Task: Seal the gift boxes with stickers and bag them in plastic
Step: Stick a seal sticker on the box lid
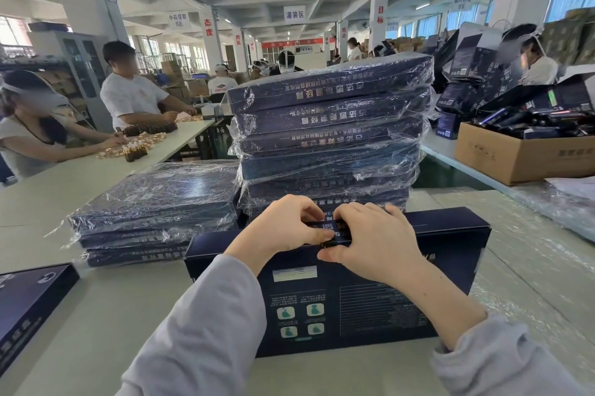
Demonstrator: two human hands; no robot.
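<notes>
At the near left edge lies an unbagged dark box point(29, 305). Right of it sits a low stack of bagged boxes point(154, 202), then a tall stack point(328, 125) of the same, leaning a little and loose in its plastic.

Just near of the tall stack, the gift box point(360, 305) stands on a long edge on the table point(106, 315), printed back toward the person. The left hand point(286, 228) and the right hand point(373, 241) meet at the middle of its upper edge. Each has fingers curled over the far side and a thumb pressed to the near side, pinching the flap seam. A small dark patch shows at the thumb tips; I cannot tell whether it is the sticker.

Far right is a cardboard carton point(515, 157), with clear plastic sheeting point(541, 234) nearer.

Risks, as I judge them: uneven thumb pressure may lay the seal crooked or creased, the upright box may tip, and a push away may nudge the leaning tall stack.
</notes>
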